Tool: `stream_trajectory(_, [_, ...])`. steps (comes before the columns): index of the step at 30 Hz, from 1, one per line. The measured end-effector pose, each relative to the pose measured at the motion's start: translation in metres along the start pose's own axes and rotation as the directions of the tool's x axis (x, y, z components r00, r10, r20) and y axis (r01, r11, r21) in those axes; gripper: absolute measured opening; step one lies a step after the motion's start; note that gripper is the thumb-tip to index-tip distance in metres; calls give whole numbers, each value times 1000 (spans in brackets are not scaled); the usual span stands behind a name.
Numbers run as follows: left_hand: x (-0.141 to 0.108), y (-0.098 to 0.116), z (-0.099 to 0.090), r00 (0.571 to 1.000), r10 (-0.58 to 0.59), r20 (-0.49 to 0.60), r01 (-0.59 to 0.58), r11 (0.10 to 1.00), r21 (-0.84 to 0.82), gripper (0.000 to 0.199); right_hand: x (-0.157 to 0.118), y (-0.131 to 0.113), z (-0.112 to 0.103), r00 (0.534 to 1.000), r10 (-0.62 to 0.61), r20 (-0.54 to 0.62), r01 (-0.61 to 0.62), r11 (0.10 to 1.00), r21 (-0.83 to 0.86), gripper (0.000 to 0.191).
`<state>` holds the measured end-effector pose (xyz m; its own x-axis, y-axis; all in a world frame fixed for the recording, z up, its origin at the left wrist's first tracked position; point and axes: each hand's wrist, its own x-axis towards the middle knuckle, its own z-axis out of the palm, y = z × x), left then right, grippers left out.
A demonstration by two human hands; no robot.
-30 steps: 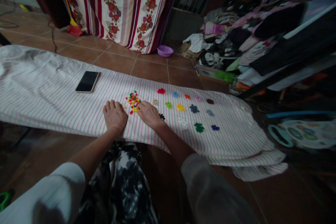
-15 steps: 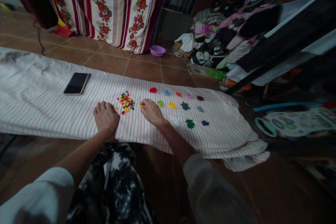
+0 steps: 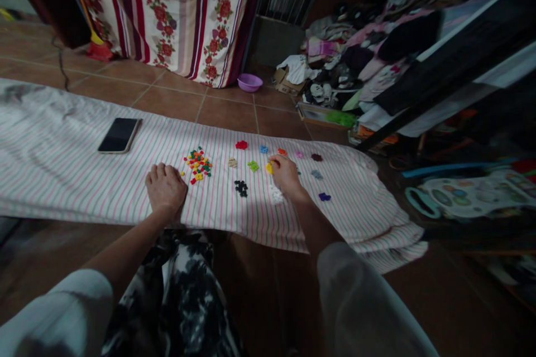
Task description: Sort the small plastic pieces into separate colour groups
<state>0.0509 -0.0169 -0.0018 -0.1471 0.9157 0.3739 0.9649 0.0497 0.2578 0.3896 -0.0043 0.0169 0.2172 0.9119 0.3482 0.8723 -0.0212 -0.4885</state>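
A striped white cloth (image 3: 104, 178) lies across the tile floor, with small plastic bricks on it. My left hand (image 3: 166, 189) rests on the cloth, just left of a mixed heap of coloured bricks (image 3: 196, 164). My right hand (image 3: 285, 174) is further right, its fingertips at a yellow brick pile (image 3: 270, 168). Sorted single-colour piles stand around it, among them red (image 3: 241, 145), lime green (image 3: 253, 165), black (image 3: 240, 188) and white (image 3: 276, 195). That hand and its forearm hide part of the piles. Whether the right fingers hold a brick is hidden.
A black smartphone (image 3: 119, 135) lies on the cloth at the left. Beyond the cloth are a purple plastic basin (image 3: 250, 82), a floral striped curtain (image 3: 167, 11) and a heap of clothes (image 3: 355, 50). A toy panel (image 3: 469, 198) lies at the right.
My right hand has moved right from beside the mixed heap to the yellow pile, uncovering the black and beige piles. My left hand has barely moved. The view has shifted slightly.
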Motion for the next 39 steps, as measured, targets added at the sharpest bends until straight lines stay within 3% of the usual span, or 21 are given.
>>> stream_trajectory(7, [1,-1,0,1000,9,-2,-9,1000,10,40,12,17,5,994,30,107,-15,990,-142,35])
stream_trajectory(19, [0,-2,2,1000,11,-6,-11,1000,7,40,11,13,4,978,24,209,31,966,-256,37])
stream_trajectory(25, [0,-3,3,1000,25,-8,-25,1000,17,42,7,15,5,968,-80,240,133,968,-212,25])
stream_trajectory(31, [0,-1,1,1000,19,13,-19,1000,16,41,7,17,5,975,-127,184,159,972,-170,21])
stream_trajectory(35, [0,-1,0,1000,12,12,-12,1000,17,40,7,3,3,968,-199,152,218,969,-119,21])
stream_trajectory(39, [0,-1,0,1000,19,0,-19,1000,17,40,4,-19,5,919,-304,253,324,945,-40,28])
